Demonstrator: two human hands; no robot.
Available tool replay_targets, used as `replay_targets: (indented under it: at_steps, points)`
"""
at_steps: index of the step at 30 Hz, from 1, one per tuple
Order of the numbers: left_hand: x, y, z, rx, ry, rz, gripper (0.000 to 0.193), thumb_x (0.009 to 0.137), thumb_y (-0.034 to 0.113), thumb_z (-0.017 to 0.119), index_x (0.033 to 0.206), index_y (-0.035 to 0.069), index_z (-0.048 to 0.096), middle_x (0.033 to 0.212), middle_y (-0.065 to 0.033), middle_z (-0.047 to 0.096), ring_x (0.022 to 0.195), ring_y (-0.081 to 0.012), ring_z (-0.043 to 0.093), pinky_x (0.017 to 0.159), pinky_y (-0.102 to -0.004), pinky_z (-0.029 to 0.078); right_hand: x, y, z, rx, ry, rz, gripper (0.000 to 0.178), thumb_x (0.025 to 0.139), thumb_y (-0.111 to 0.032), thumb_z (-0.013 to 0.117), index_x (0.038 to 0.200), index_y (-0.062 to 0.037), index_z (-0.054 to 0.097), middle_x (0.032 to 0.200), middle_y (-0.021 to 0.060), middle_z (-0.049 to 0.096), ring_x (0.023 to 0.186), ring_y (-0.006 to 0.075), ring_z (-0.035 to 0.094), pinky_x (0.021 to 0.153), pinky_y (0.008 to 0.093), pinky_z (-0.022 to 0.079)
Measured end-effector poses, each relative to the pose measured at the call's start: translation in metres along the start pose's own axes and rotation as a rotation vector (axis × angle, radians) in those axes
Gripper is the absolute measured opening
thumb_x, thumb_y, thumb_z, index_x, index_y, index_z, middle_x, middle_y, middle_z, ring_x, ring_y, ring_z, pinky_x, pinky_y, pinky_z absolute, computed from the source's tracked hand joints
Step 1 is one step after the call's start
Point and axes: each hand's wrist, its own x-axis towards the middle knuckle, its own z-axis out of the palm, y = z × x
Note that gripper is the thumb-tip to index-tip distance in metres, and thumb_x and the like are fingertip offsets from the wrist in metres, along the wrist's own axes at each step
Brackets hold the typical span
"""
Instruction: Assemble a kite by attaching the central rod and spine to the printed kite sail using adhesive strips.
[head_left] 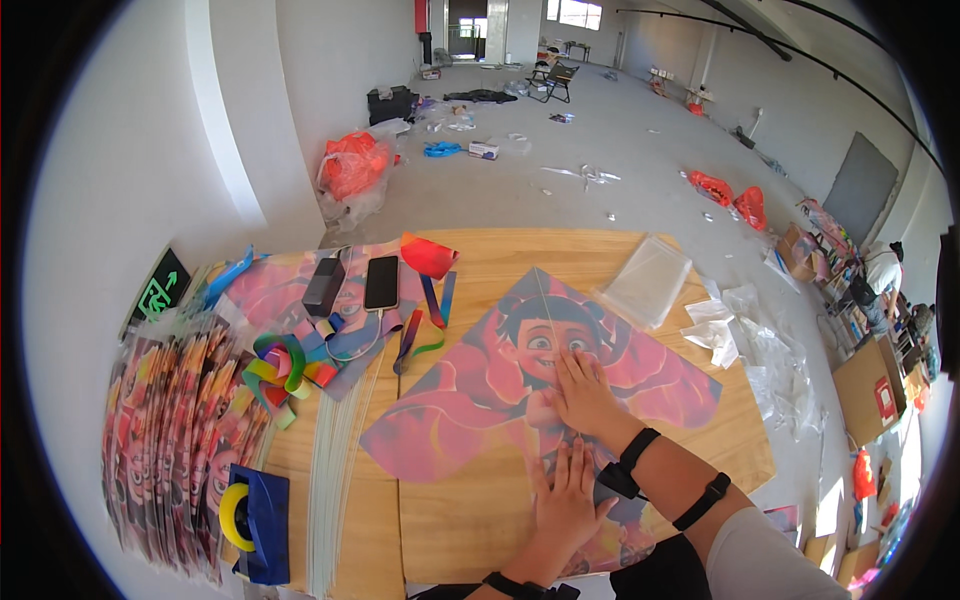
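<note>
Your left hand (pixel 565 495) lies flat and open on the pink kite (pixel 545 400) near the counter's (pixel 470 520) front edge; your right hand (pixel 585 392), also open, presses its centre. You seem to be smoothing it; next, keep the spine straight. Ribbon tails (pixel 280 365), phones (pixel 381 282) and thin rods (pixel 335 470) crowd the left.

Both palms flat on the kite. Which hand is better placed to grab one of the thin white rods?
Left hand: the white rods lie on its side of the kite; the right hand sits farther away.
</note>
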Motion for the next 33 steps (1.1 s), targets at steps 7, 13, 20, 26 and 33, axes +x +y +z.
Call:
replay_targets:
  at_steps: [7,13,20,26,33]
  points:
    - [0.001,0.001,0.001,-0.009,0.003,-0.002,0.087,0.091,0.063,0.051,0.147,-0.002,0.042,0.159,-0.0186,0.032,0.147,-0.0369,0.03,0.111,-0.0711,0.016,0.02,0.005,0.004,0.031,-0.048,0.042,0.075,0.097,-0.042,0.048,0.154,0.0014,0.027,0.159,0.0191,0.029,0.147,0.0394,0.027,0.118,0.0573,0.023]
    - [0.0,0.0,-0.001,0.0,-0.033,-0.003,0.085,0.092,0.061,0.051,0.148,-0.002,0.041,0.16,-0.0181,0.03,0.147,-0.0359,0.029,0.111,-0.0709,0.017,0.04,0.019,0.001,0.049,-0.118,0.018,0.072,0.097,-0.037,0.047,0.153,0.0018,0.027,0.16,0.0194,0.028,0.147,0.0388,0.028,0.117,0.058,0.024]
    - [0.0,0.0,-0.006,0.002,-0.026,-0.02,0.085,0.091,0.062,0.052,0.146,-0.002,0.043,0.16,-0.0177,0.03,0.147,-0.0358,0.03,0.111,-0.0695,0.02,0.139,0.049,0.003,0.0,-0.016,-0.01,0.063,0.097,-0.033,0.046,0.15,-0.002,0.034,0.157,0.0167,0.034,0.145,0.0348,0.033,0.112,0.0575,0.032]
    - [0.0,0.004,-0.002,-0.038,-0.04,-0.038,0.083,0.091,0.061,0.053,0.146,0.0,0.045,0.161,-0.0154,0.03,0.147,-0.0334,0.03,0.111,-0.0672,0.023,0.192,0.067,0.024,-0.062,-0.104,0.071,0.059,0.1,-0.035,0.042,0.15,-0.0047,0.035,0.159,0.0125,0.034,0.144,0.0323,0.035,0.112,0.0565,0.033]
    - [0.002,0.003,-0.009,-0.02,-0.076,-0.061,0.082,0.09,0.061,0.053,0.146,0.002,0.046,0.16,-0.0126,0.031,0.147,-0.0312,0.029,0.112,-0.0647,0.021,0.204,0.062,0.024,-0.104,-0.198,0.068,0.062,0.103,-0.038,0.035,0.153,-0.0014,0.031,0.161,0.0133,0.03,0.147,0.0314,0.031,0.115,0.0554,0.03]
